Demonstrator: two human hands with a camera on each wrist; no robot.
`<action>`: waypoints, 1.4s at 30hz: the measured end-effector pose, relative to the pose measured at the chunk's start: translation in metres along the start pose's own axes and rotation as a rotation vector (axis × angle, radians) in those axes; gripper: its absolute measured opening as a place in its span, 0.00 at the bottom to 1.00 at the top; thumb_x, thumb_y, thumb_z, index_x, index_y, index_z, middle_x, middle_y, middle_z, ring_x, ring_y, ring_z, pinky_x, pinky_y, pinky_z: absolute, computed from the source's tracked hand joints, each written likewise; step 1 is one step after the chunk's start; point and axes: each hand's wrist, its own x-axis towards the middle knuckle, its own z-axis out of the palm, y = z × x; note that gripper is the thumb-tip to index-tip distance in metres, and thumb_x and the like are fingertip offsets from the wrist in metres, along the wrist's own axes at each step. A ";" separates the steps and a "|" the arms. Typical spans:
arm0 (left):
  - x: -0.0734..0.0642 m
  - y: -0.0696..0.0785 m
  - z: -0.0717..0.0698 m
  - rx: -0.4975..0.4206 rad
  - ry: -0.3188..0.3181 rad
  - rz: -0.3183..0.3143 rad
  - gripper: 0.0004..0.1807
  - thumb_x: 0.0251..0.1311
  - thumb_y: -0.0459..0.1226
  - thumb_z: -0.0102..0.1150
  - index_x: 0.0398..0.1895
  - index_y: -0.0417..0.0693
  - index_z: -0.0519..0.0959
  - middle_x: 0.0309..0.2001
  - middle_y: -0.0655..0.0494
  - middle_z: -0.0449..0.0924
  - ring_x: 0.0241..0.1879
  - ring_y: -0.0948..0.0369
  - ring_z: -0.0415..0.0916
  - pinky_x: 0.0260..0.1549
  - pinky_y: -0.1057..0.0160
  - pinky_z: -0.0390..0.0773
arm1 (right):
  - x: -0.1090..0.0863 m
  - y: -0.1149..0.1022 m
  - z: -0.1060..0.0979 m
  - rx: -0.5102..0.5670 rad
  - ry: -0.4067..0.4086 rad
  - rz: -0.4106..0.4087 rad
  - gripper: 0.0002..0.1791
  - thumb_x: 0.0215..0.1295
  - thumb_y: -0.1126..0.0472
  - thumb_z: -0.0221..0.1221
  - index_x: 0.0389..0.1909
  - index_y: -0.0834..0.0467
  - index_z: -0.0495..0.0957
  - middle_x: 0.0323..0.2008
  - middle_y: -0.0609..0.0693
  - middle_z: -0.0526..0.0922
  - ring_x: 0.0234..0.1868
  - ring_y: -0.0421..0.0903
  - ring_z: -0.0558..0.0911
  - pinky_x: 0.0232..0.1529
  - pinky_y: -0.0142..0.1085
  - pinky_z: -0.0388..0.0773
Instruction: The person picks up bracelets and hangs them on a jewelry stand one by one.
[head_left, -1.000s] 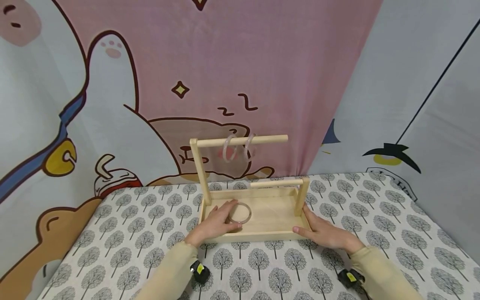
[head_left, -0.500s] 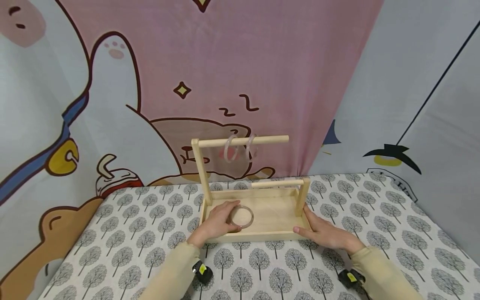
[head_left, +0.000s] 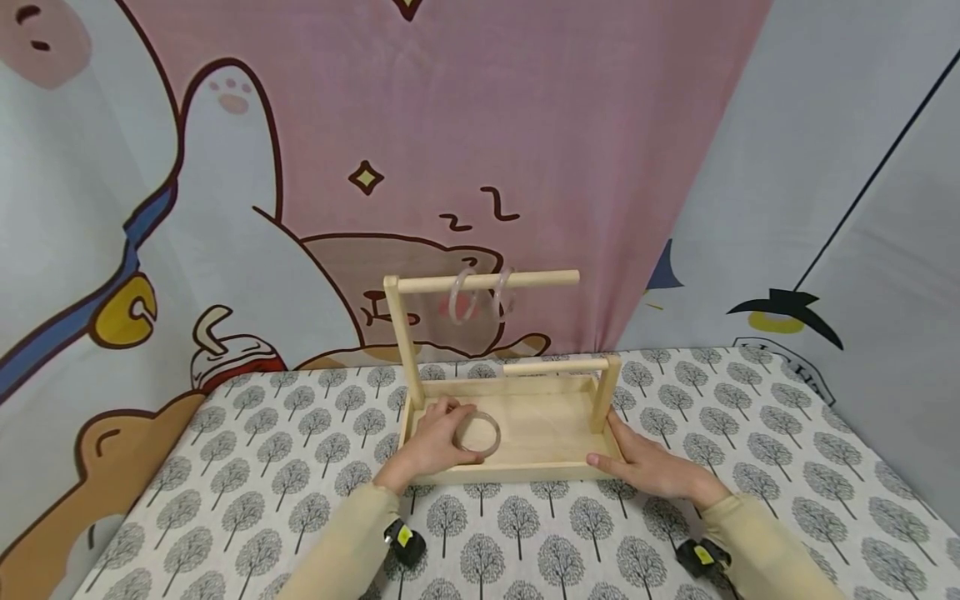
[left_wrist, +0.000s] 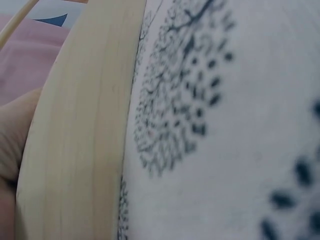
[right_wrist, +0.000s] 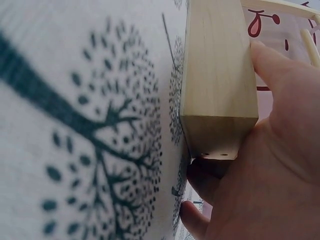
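Note:
A pale translucent bangle [head_left: 498,435] lies at the left of a shallow wooden tray [head_left: 540,472]. My left hand [head_left: 435,435] reaches over the tray's left front and holds this bangle between thumb and fingers at its left side; the palm hides part of it. At the tray's right end, my right hand [head_left: 645,462] grips the corner, thumb over the front rim and fingers along the outer side. The right wrist view shows that wooden corner [right_wrist: 220,75] against the hand. In the left wrist view the tray's front wall [left_wrist: 75,125] covers most of the left hand.
A tall post [head_left: 402,342] at the tray's left carries a long rod [head_left: 540,278] with two bangles, one a pale bangle [head_left: 454,307], hanging on it. A shorter post [head_left: 604,396] at the right bears a low rod [head_left: 555,367]. Tree-print cloth [head_left: 517,558] lies underneath.
The left hand and bangle have shifted slightly inside the tray, lately a little to the left, and the left fingers are more bent. The right hand has stayed at the tray corner.

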 end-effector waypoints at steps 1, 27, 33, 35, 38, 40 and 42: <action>0.000 0.000 0.000 -0.006 0.007 -0.002 0.44 0.43 0.46 0.76 0.64 0.37 0.70 0.53 0.46 0.66 0.50 0.51 0.63 0.50 0.47 0.69 | 0.000 0.001 0.000 0.005 0.001 0.007 0.52 0.70 0.41 0.53 0.74 0.67 0.32 0.74 0.67 0.39 0.70 0.68 0.51 0.63 0.66 0.52; -0.004 -0.001 -0.001 -0.209 0.215 0.069 0.36 0.47 0.39 0.74 0.60 0.35 0.72 0.56 0.44 0.74 0.50 0.50 0.74 0.49 0.48 0.76 | 0.001 0.004 0.001 0.013 -0.003 0.025 0.53 0.69 0.40 0.53 0.75 0.65 0.32 0.74 0.65 0.40 0.70 0.68 0.51 0.63 0.66 0.53; -0.004 0.000 -0.003 -0.311 0.228 0.038 0.36 0.47 0.36 0.73 0.61 0.34 0.71 0.51 0.40 0.75 0.43 0.52 0.78 0.42 0.59 0.80 | 0.001 0.004 0.000 0.016 -0.003 0.032 0.53 0.69 0.40 0.53 0.75 0.65 0.32 0.74 0.65 0.40 0.70 0.67 0.51 0.63 0.66 0.52; -0.005 0.000 -0.003 -0.340 0.227 0.035 0.37 0.47 0.35 0.73 0.62 0.33 0.69 0.52 0.39 0.74 0.44 0.51 0.79 0.40 0.62 0.81 | 0.001 0.003 0.000 0.016 -0.002 0.031 0.53 0.69 0.40 0.53 0.75 0.65 0.32 0.74 0.64 0.40 0.70 0.67 0.51 0.63 0.66 0.52; -0.005 0.000 -0.003 -0.355 0.228 0.046 0.39 0.48 0.34 0.72 0.65 0.33 0.67 0.53 0.37 0.71 0.46 0.48 0.79 0.42 0.63 0.81 | 0.000 0.003 0.000 0.011 0.000 0.029 0.53 0.69 0.40 0.53 0.75 0.64 0.32 0.74 0.64 0.40 0.70 0.67 0.51 0.63 0.66 0.52; -0.006 0.000 -0.003 -0.350 0.232 0.060 0.40 0.49 0.33 0.71 0.66 0.34 0.65 0.54 0.37 0.69 0.47 0.46 0.78 0.42 0.61 0.81 | 0.001 0.003 0.000 0.010 0.001 0.027 0.53 0.68 0.40 0.53 0.75 0.64 0.32 0.74 0.64 0.40 0.70 0.68 0.51 0.63 0.67 0.52; -0.006 0.000 -0.003 -0.353 0.229 0.074 0.40 0.50 0.32 0.71 0.67 0.36 0.65 0.54 0.36 0.68 0.48 0.45 0.78 0.41 0.60 0.82 | 0.001 0.003 0.000 0.010 0.003 0.025 0.53 0.68 0.40 0.53 0.75 0.63 0.32 0.74 0.64 0.41 0.69 0.68 0.52 0.62 0.67 0.53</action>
